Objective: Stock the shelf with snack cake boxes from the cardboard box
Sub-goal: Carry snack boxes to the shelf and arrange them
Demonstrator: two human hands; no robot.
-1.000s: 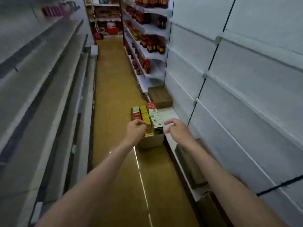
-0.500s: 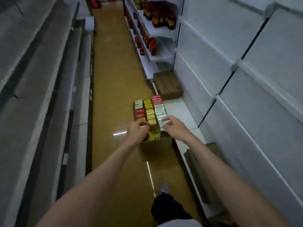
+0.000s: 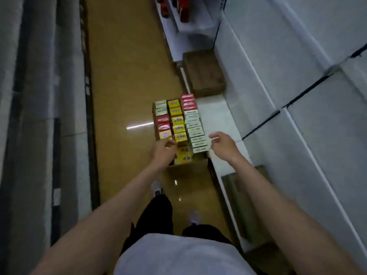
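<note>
Hands over the open cardboard box [image 3: 185, 169] of snack cake boxes [image 3: 177, 121] on the aisle floor.

Left hand [image 3: 165, 150] hangs over the near-left corner of the carton, fingers curled in, and whether they actually grip a pack I cannot tell. Right hand [image 3: 221, 144] sits at the near-right edge, fingers loosely bent and apart, just beside the white packs [image 3: 195, 130], holding nothing. Packs stand in three rows, red, yellow and white. Carton rests against the low white shelf [image 3: 220, 116] on the right; a closed brown box [image 3: 203, 73] lies farther along it.
</note>
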